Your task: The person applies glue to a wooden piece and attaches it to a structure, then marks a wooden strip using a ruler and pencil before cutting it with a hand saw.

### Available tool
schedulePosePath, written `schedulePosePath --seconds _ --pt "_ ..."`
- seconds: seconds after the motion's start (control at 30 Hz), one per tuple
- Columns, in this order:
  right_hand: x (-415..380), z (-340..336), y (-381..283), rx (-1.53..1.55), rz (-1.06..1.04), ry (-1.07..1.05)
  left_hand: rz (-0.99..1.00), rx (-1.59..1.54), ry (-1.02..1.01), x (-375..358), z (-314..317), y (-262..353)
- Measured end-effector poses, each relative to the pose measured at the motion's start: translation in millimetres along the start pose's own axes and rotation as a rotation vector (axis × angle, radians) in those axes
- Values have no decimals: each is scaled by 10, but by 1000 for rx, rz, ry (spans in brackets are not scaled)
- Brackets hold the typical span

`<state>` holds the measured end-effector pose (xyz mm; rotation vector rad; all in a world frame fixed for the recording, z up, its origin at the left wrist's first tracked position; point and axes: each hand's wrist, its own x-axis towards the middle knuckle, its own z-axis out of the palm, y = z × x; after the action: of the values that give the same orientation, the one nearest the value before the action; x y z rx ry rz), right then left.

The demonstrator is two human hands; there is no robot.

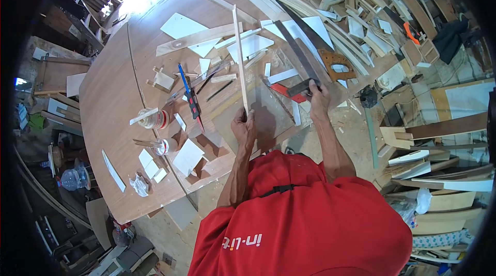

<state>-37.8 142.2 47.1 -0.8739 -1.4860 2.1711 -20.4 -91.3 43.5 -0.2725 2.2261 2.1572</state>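
Note:
My left hand [243, 125] is closed around the lower end of a long thin wooden strip [239, 59], which points away across the table. My right hand [319, 99] grips the dark stock of a try square [297, 48], its long blade reaching forward. Under the square's stock lies a red tool [287, 92], partly covered. Beside the square rests a handsaw [337, 65] with a wooden handle. A flat board [268, 126] lies on the table near my left hand. Left of that hand are a blue-and-black tool [192, 100] and a dark pencil-like stick [219, 91].
The brown table [108, 100] carries white panels [181, 25], a jar [152, 118], a container of sticks [165, 147], crumpled paper [139, 185] and small blocks [188, 157]. Wood offcuts [356, 28] pile up at far right. Boards [444, 126] are stacked on the right.

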Motion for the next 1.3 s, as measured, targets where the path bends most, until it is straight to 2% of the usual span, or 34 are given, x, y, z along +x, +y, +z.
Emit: schedulePosePath --seconds 0.07,0.13,0.17,0.3,0.5,0.6,0.67,0.7,0.77,0.87,0.9,0.93,1.0,1.03,1.07,1.13,1.2,1.27,1.3 --pt "91 168 13 -41 -18 -1 -63 -12 41 -21 -20 10" --pt "214 328 90 -30 74 -74 -8 -12 55 -43 -31 -31" --pt "283 412 124 -117 85 -39 44 -16 70 -50 -38 -59" --pt "399 633 139 -149 116 18 21 116 62 -68 -99 -139" --pt "536 685 205 -242 65 5 117 120 117 -68 -38 -296" --pt "573 670 199 -322 -42 -11 128 123 151 -56 -29 -284" --pt "510 692 90 -230 -51 5 -22 244 130 -90 -69 -206" --pt "495 711 69 -231 -48 -7 -24 245 142 -100 -71 -160" --pt "467 759 31 17 -80 59 27 302 160 -108 -30 -80" --pt "289 888 -174 68 -133 2 71 398 163 -121 10 -51" --pt "213 945 -221 22 -159 -70 25 527 108 -123 5 3" --pt "97 1037 -272 21 -153 -87 20 528 125 -117 6 -54" --pt "-143 1289 -296 -127 16 -194 98 643 139 -92 20 -221" --pt "-181 1379 -147 -225 0 -260 122 679 150 -97 24 -223" --pt "-257 1472 20 -217 53 -274 121 679 161 -97 16 -222" --pt "-493 1679 282 -140 164 -294 32 737 54 -84 5 -109" --pt "-693 1829 505 -75 227 -306 45 735 93 -76 -1 -395" --pt "-833 1955 681 -141 298 -420 431 764 86 -100 -40 -643" --pt "-887 2009 740 -144 300 -426 160 654 143 -158 16 -609"
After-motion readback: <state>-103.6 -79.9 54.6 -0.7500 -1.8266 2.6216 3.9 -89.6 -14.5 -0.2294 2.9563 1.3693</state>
